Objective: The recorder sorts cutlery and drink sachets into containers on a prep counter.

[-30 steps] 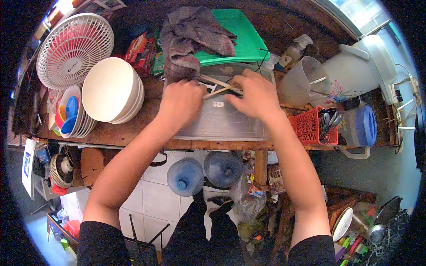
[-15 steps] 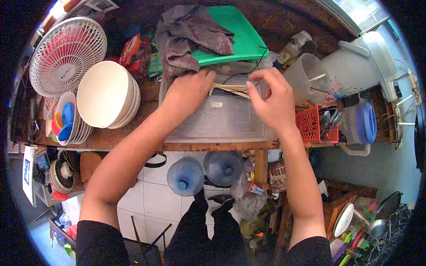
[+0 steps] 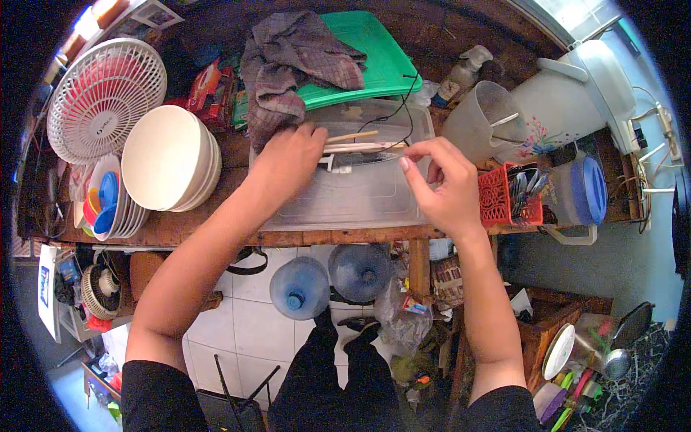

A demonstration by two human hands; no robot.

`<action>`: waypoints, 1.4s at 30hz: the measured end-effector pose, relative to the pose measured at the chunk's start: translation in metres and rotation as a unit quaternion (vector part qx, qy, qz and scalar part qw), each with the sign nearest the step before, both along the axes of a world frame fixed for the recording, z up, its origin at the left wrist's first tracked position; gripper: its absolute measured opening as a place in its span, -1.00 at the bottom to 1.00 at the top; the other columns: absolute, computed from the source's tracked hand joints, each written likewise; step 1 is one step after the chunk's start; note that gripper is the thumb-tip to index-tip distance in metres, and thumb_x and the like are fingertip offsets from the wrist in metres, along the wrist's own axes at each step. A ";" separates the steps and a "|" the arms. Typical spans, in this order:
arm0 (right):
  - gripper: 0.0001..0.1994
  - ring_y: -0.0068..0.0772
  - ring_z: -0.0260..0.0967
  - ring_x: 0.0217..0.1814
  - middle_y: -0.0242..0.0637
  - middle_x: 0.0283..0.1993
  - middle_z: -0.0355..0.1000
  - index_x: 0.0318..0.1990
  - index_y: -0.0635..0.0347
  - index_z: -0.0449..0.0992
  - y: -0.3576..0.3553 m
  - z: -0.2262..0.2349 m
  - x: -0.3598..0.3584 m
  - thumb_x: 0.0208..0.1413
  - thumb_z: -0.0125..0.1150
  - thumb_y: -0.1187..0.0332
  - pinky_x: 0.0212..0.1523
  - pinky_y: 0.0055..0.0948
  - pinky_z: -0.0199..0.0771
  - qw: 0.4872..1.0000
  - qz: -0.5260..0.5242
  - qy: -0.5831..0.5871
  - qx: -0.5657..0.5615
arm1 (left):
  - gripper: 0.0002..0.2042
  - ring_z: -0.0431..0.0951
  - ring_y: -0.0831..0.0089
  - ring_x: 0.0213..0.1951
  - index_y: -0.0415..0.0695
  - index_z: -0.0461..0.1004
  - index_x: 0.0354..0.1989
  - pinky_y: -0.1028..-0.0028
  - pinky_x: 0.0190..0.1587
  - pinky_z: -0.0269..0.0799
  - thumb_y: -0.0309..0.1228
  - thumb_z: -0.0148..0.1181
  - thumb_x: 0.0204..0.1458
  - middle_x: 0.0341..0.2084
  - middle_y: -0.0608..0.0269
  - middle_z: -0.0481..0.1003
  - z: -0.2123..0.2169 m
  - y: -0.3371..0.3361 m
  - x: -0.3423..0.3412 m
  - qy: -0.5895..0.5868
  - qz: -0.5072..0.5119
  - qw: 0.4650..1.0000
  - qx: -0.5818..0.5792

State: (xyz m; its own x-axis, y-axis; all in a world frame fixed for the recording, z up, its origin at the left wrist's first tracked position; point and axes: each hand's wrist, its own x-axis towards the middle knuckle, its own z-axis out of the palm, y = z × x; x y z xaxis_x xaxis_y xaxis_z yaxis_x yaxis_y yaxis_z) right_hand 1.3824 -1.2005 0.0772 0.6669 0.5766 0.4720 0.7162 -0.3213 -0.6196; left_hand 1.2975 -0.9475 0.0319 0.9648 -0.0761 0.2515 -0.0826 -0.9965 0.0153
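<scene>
Clear plastic container lid [image 3: 345, 194] lay at the bench's front edge, left hand [image 3: 288, 162] and right hand [image 3: 443, 183] pinching utensils [image 3: 356, 147] over it.

- You have one clear plastic bin [image 3: 345, 194] on the bench.
- Left of the bin: one stack of white bowls [image 3: 169, 158], one white fan [image 3: 101, 97].
- Below the bin: two blue water jugs [image 3: 299, 288].
- Right of the bin: one red basket [image 3: 504, 196], one blue-lidded jug [image 3: 579, 191].
</scene>
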 end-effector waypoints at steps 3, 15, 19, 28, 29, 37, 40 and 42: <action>-0.91 -0.59 0.26 -0.55 -0.38 -0.33 0.51 -0.27 0.19 0.58 -0.002 0.000 0.000 0.07 0.34 0.47 -0.51 -0.55 0.24 1.000 0.007 -0.004 -0.006 | -0.87 0.62 0.06 -0.27 -0.18 0.41 -0.21 0.17 -0.16 0.53 -0.49 0.07 0.06 -0.27 0.03 0.54 -0.004 -0.003 -0.002 -0.016 -0.023 0.999 0.030; -0.83 -0.11 0.50 -0.35 -0.17 -0.34 0.53 -0.30 0.22 0.54 0.006 0.007 0.026 0.09 0.34 0.31 -0.28 -0.22 0.50 0.990 -0.130 0.022 -0.051 | -0.76 0.63 0.05 -0.30 -0.18 0.33 -0.04 0.17 -0.20 0.51 -0.51 0.02 0.10 -0.29 0.00 0.54 0.026 -0.012 -0.022 0.049 0.027 0.998 0.028; -0.57 -0.10 0.61 -0.27 -0.06 -0.35 0.60 -0.26 0.30 0.62 0.038 0.014 0.069 0.06 0.41 0.02 -0.18 -0.17 0.56 0.969 -0.180 0.017 -0.166 | -0.84 0.64 0.11 -0.37 -0.18 0.36 -0.13 0.20 -0.23 0.48 -0.48 0.00 0.12 -0.36 0.04 0.56 0.022 -0.014 -0.032 0.061 -0.022 0.997 0.052; -0.61 -0.05 0.64 -0.33 -0.03 -0.36 0.63 -0.32 0.23 0.70 0.036 0.025 0.091 0.13 0.33 0.02 -0.16 -0.16 0.64 0.964 -0.147 0.096 -0.200 | -0.74 0.64 0.07 -0.23 -0.17 0.32 0.01 0.13 -0.15 0.49 -0.50 0.00 0.13 -0.30 0.04 0.57 0.021 -0.011 -0.037 0.132 -0.001 0.991 0.027; -0.68 -0.54 0.53 -0.58 -0.20 -0.45 0.59 -0.30 0.25 0.67 0.028 0.035 0.096 0.24 0.28 0.12 -0.54 -0.46 0.49 0.969 -0.109 0.177 -0.137 | -0.74 0.64 0.07 -0.23 -0.17 0.32 0.01 0.13 -0.15 0.49 -0.50 0.00 0.13 -0.30 0.04 0.57 0.021 -0.011 -0.037 0.134 0.005 0.990 0.033; -0.67 -0.32 0.65 -0.43 -0.07 -0.33 0.62 -0.22 0.41 0.54 0.016 0.071 0.154 0.32 0.18 0.21 -0.49 -0.47 0.61 0.968 -0.106 0.153 0.169 | -0.77 0.63 0.03 -0.33 -0.15 0.31 -0.03 0.11 -0.25 0.50 -0.50 0.02 0.13 -0.36 0.03 0.57 0.024 -0.011 -0.038 0.124 -0.007 0.992 0.020; -0.56 -0.19 0.66 -0.13 0.02 -0.17 0.63 0.04 0.49 0.49 0.031 0.062 0.165 0.25 0.26 0.20 -0.12 -0.37 0.64 0.982 -0.110 0.051 0.142 | -0.77 0.63 0.01 -0.33 -0.16 0.31 -0.02 0.09 -0.28 0.50 -0.50 0.02 0.14 -0.37 0.02 0.57 0.025 -0.010 -0.039 0.091 -0.011 0.996 0.008; -0.28 -0.13 0.59 0.10 0.11 0.05 0.56 0.36 0.46 0.23 0.034 0.057 0.159 0.15 0.33 0.19 0.18 -0.33 0.50 0.985 -0.149 -0.007 0.090 | -0.76 0.62 0.00 -0.33 -0.16 0.31 -0.02 0.09 -0.28 0.50 -0.50 0.02 0.14 -0.38 0.02 0.57 0.024 -0.009 -0.040 0.075 -0.019 0.997 0.006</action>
